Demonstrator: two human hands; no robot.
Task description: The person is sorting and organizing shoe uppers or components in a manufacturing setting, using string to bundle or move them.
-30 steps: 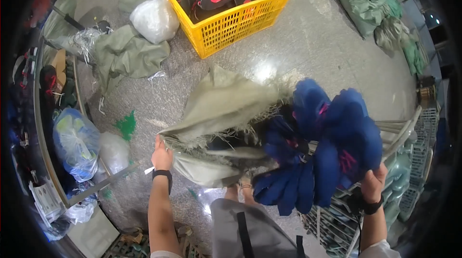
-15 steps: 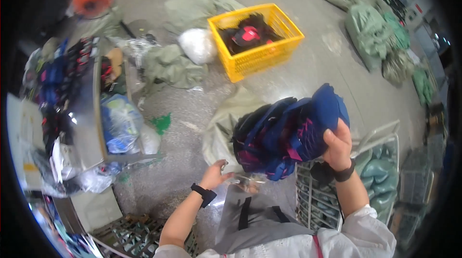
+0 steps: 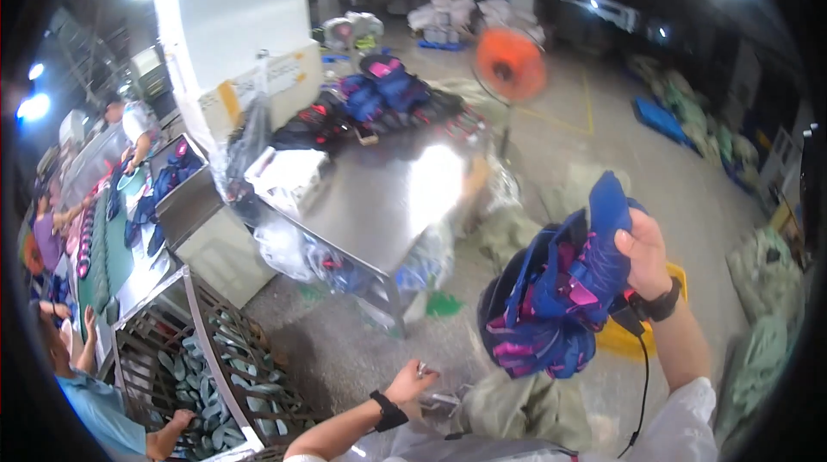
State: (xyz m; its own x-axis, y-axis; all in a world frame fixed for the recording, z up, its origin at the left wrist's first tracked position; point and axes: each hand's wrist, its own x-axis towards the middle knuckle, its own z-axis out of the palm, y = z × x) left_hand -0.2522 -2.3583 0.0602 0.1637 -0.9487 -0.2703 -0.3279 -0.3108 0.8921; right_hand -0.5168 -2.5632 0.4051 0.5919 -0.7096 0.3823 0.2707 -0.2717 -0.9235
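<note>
My right hand [image 3: 644, 255] grips a stack of navy blue shoe uppers [image 3: 551, 307] with pink trim, held up at the right. Its fingers wrap over the end of the stack; the thumb presses on the near side. Lower and nearer, my left hand [image 3: 413, 382] is apart from the stack, with its fingers curled. Something small and shiny shows at those fingertips, too small to make out. A pale olive sack [image 3: 525, 415] lies beneath the stack. Behind my right forearm, a yellow crate [image 3: 629, 340] is partly hidden.
A metal table [image 3: 370, 204] bears piles of blue and black shoe uppers [image 3: 383, 92]. An orange fan [image 3: 510, 64] stands beyond it. At lower left is a rack cart of grey-green shoe lasts [image 3: 202, 384], with a person in blue [image 3: 103, 410] beside it. Sacks [image 3: 767, 281] line the right.
The view has swung left and up, bringing the table, pillar and other people into sight. The stack stays in my right hand, now raised. My left hand's fingers are more curled.
</note>
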